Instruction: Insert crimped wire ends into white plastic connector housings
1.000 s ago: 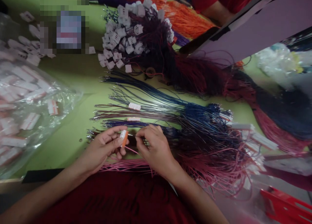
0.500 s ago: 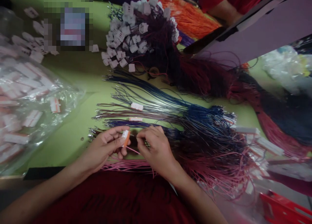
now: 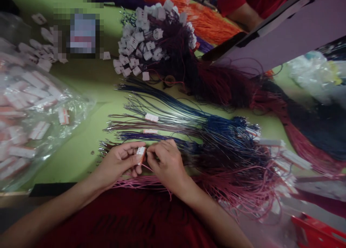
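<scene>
In the head view my left hand pinches a white and orange connector housing between thumb and fingers. A pink wire runs from the housing's lower end toward my right hand. The right hand's fingers are pinched together close to the housing's right side. What sits at their tips is too small to make out. Under and beyond my hands lie bundles of dark blue wires, brown wires and pink wires. Two more connector housings rest on the wires.
A clear plastic bag of connector housings lies at the left. White plugs on dark red wires are heaped at the back, near orange wires. A panel stands at the right; another person's arm shows behind it.
My right hand has moved left, closer to the connector housing. The housing has turned slightly in my left hand, showing more of its white face.
</scene>
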A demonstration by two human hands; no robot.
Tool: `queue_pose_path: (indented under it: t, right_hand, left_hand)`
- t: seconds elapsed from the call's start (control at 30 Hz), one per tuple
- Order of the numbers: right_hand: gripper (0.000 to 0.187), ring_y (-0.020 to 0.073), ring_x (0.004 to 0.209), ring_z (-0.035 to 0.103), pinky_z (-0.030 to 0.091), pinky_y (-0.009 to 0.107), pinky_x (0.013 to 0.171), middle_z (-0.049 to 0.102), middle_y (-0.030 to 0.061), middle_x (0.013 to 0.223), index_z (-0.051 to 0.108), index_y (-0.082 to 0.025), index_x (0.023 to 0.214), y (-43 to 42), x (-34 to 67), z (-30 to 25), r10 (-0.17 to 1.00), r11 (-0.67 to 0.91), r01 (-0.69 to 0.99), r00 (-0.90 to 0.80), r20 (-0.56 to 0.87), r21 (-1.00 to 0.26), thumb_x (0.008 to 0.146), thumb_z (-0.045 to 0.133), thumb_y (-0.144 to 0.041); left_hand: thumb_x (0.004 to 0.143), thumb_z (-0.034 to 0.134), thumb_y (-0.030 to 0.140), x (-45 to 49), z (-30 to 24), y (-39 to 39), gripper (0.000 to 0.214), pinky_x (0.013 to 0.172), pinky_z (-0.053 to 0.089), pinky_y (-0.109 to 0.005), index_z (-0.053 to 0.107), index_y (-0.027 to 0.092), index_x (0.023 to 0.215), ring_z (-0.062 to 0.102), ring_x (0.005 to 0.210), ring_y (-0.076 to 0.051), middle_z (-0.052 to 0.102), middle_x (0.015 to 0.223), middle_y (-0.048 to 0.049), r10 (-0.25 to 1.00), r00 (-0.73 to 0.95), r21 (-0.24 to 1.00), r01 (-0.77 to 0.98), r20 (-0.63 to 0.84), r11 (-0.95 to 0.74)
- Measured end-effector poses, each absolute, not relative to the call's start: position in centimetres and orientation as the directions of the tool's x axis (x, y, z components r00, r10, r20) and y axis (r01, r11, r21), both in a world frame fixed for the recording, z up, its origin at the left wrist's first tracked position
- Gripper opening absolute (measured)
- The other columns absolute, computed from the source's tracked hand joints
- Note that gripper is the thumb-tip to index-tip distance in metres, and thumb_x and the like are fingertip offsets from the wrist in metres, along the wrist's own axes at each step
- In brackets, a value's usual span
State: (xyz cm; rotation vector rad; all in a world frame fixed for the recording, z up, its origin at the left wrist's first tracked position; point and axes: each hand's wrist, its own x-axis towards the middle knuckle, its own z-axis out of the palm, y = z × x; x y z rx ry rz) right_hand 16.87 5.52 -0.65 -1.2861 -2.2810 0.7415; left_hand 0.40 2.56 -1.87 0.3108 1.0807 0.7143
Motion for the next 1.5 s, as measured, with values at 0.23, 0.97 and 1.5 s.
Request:
queue_pose_path:
  t: [0.23,0.97,1.5]
  right_hand:
    - [0.014,0.0138,0.069,0.06,0.04,0.029,0.072,0.069,0.0005,0.074,0.064,-0.02,0.076,7.6,18.5,0.7,0.93,0.337,0.646,-0.342,0.136,-0.685,0.087,0.055,-0.019]
    - [0.015,0.0213,0.076,0.046,0.028,0.035,0.068,0.06,0.0068,0.076,0.064,-0.017,0.077,11.8,19.1,-3.0,0.867,0.497,0.866,-0.491,0.082,-0.065,0.085,0.053,-0.011]
    - [0.013,0.0186,0.078,0.056,0.04,0.033,0.073,0.064,0.0046,0.078,0.064,-0.019,0.081,11.2,20.4,-0.8,0.883,0.455,0.765,-0.454,0.121,-0.455,0.087,0.052,-0.018]
  left_hand:
    - [0.072,0.073,0.029,-0.7,0.0,3.1,0.038,0.048,0.047,-0.022,0.058,0.017,0.105,0.06,0.052,-0.011,0.065,0.07,0.0008,0.72,0.205,0.649,-0.322,-0.663,0.69]
    - [0.072,0.066,0.022,0.5,-0.3,6.3,0.036,0.043,0.039,-0.022,0.058,0.016,0.106,0.058,0.046,-0.012,0.061,0.059,0.0036,0.656,0.291,0.624,-0.208,-0.696,0.754]
    - [0.074,0.066,0.026,0.6,-0.2,6.2,0.039,0.041,0.035,-0.021,0.056,0.015,0.109,0.057,0.045,-0.012,0.061,0.055,0.0038,0.661,0.301,0.644,-0.166,-0.688,0.747]
